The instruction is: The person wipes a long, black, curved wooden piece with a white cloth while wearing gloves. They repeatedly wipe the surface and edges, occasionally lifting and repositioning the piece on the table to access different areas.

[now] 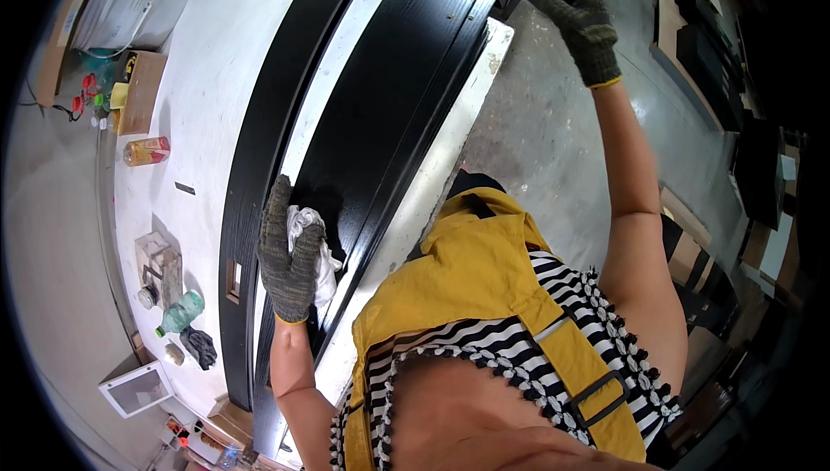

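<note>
White table [225,47], black panels [372,99], cloth [328,279], gloved hands [289,268]

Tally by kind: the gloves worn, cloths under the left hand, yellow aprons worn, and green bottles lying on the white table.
Left glove and right glove: 2
White cloth: 1
Yellow apron: 1
Green bottle: 1
Total: 5

no legible txt, nos., labels, signs

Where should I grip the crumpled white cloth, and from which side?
Probably pinch the loose folds of the crumpled white cloth, coming from the right: they bulge out uncovered there, while the left hand, gloved in dark gray knit, lies over its left part.
</note>
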`<state>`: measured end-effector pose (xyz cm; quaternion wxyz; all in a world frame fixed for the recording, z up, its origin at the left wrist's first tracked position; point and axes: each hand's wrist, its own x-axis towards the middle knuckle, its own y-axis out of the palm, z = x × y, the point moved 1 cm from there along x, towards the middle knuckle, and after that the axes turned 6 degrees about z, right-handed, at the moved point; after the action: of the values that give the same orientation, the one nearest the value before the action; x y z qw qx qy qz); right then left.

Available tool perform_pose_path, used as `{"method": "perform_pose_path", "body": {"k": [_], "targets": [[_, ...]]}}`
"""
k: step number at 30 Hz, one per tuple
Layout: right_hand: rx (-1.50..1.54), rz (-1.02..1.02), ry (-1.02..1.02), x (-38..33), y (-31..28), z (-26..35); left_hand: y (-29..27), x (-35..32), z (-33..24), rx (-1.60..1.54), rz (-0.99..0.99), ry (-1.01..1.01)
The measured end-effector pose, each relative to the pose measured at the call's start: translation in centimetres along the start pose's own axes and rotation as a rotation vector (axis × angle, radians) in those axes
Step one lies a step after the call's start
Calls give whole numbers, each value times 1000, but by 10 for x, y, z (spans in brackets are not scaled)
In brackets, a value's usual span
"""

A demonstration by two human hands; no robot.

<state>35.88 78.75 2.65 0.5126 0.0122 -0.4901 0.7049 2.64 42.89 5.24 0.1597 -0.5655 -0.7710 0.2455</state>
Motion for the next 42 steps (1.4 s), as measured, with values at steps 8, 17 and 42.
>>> {"method": "perform_pose_path", "body": {"k": [8,17,42], "targets": [[-270,-326,-12,12,44,57,-1,7,12,41,-9,-7],[-155,70,-59,-96,68,145,7,6,2,57,-11,-6],[-100,-137,-36,-56,59,107,-47,-70,41,-111,-48,-247]]}}
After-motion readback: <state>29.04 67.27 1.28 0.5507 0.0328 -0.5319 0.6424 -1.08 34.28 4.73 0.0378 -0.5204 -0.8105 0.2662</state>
